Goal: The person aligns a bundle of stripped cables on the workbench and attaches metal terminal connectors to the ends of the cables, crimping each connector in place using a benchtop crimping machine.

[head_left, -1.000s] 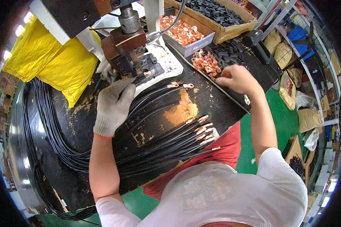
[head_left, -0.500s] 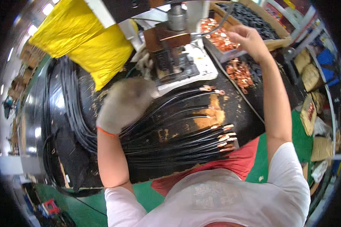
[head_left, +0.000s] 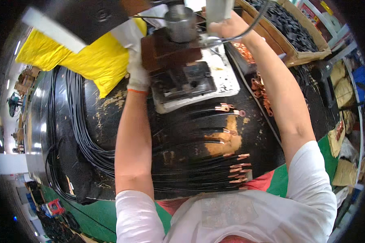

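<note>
At the press (head_left: 178,60), the gloved left hand (head_left: 137,71) rests against its left side; whether those fingers hold anything cannot be told. Right hand (head_left: 227,27), bare, is closed around the machine's upper part beside the steel cylinder (head_left: 180,22). Black cables (head_left: 198,162) with copper terminals (head_left: 239,172) lie across the worn black bench (head_left: 93,117) below.

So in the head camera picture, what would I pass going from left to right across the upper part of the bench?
Yellow bag → gloved left hand → dark metal press block → bare right hand → copper terminals → cardboard box of black parts.
</note>
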A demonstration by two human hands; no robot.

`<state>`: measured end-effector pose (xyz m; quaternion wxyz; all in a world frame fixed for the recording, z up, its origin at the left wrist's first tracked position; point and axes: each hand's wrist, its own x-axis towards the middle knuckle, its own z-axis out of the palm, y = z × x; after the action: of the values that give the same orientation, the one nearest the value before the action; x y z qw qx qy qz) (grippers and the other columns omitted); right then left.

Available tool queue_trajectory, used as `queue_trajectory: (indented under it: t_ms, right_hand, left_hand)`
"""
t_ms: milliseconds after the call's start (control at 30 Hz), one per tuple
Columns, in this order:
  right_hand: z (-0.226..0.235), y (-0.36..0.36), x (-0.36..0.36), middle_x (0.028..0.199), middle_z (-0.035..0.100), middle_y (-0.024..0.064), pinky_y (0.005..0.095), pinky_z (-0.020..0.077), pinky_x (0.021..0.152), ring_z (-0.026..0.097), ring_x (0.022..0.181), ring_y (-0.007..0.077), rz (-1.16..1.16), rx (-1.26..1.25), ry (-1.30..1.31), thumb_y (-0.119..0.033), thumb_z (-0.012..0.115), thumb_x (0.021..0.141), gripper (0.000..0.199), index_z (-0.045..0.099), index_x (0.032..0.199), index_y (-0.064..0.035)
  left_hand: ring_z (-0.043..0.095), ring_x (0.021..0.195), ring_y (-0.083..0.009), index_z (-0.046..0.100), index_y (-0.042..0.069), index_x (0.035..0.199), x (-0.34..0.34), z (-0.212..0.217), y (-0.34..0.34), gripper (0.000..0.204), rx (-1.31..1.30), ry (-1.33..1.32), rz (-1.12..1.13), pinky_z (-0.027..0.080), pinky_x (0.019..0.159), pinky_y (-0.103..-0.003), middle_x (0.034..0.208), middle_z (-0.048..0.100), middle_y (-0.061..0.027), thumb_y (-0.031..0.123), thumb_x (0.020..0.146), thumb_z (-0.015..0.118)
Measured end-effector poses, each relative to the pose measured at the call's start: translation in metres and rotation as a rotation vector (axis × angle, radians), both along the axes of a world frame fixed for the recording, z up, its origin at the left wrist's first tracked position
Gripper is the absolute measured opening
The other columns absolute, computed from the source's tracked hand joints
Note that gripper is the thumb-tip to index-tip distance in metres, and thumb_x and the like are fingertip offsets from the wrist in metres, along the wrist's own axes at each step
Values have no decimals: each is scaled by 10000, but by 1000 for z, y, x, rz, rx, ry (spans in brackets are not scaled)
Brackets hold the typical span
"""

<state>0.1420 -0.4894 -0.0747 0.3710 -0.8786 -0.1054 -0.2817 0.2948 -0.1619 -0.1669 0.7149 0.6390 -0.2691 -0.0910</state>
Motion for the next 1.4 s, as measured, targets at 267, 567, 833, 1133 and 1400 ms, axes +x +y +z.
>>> queue_trajectory:
  t_ms: [267,567,833,1133,1400]
  right_hand:
    - [8,8,-8,1163,693,168,392,524,987,670,1110,278,18,-51,37,-121,657,827,485,608,1291,11]
    - [63,29,-51,1120,695,118,395,542,896,652,1021,261,50,-118,374,-193,721,869,417,637,1236,-13]
    - [76,49,-359,1112,706,119,383,551,822,689,933,238,504,301,115,-271,667,976,351,683,1186,9]
    - [-156,226,-351,1071,700,237,504,537,837,676,983,411,262,-9,1050,-313,466,1044,347,682,1128,-56]
    - [-234,124,-360,1063,702,240,502,539,836,677,980,414,714,-3,1031,-315,472,1047,349,685,1109,-46]
  left_hand:
    - [704,1029,-226,517,159,1430,-7,-11,1,621,319,12,115,587,831,-362,1255,676,-104,533,950,643]
    - [641,1197,-410,636,132,1245,4,-32,26,364,241,-167,407,554,904,-427,1409,585,-234,396,995,602]
    - [651,1109,-202,658,-26,1266,-220,128,68,323,294,-352,420,500,988,-335,1230,685,-154,106,975,610]
    - [659,780,-282,710,102,915,-290,95,58,211,990,-998,-320,541,671,-409,828,641,-77,293,842,764]
    - [621,763,-243,611,123,853,-296,77,47,167,795,-1078,-239,510,604,-365,826,573,-52,265,819,692]
